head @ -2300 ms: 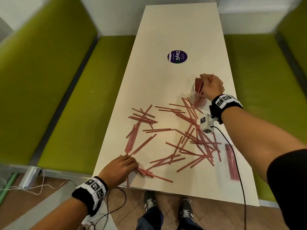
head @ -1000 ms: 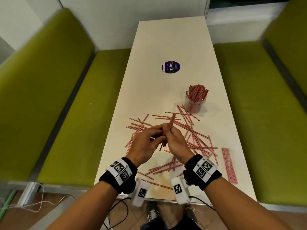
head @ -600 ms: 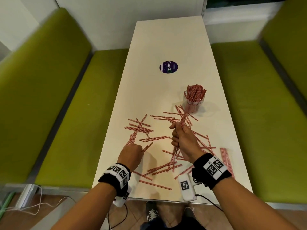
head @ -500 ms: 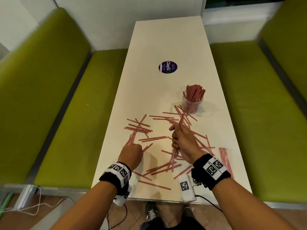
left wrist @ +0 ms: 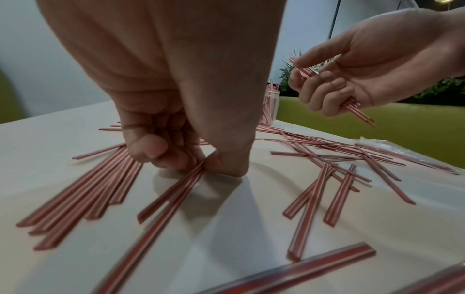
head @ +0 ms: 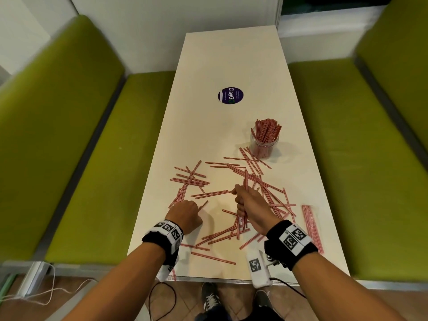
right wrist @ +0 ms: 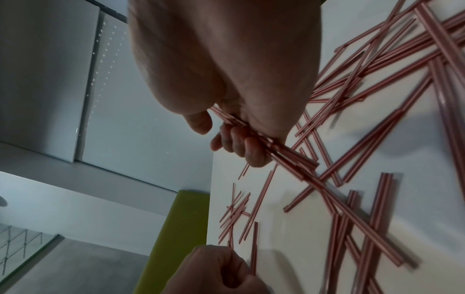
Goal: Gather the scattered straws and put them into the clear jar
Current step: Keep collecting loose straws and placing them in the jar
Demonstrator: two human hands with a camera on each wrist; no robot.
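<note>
While I look down from the head camera, green benches (head: pixel 76 144) run along both long sides of the pale desk (head: pixel 231 54), the biggest things in my view. A round purple sticker (head: pixel 230 95) sits toward 12 o'clock on the desk. At about 1 o'clock from my hands stands the clear jar (head: pixel 264 144), upright and already packed with red straws. Loose straws (head: pixel 266 193) lie crisscrossed over the near half of the desk, from just beside the jar down to the near edge. A clear packet of straws (head: pixel 311 225) lies at 3 o'clock near the desk edge. My right hand (head: pixel 251 205) is fisted around a small bundle of straws (head: pixel 245 181), lifted off the desk. My left hand (head: pixel 185 215), at 9 o'clock of the right, pinches a couple of straws (left wrist: pixel 176 189) between thumb and fingertips (left wrist: pixel 161 157) against the desk.
</note>
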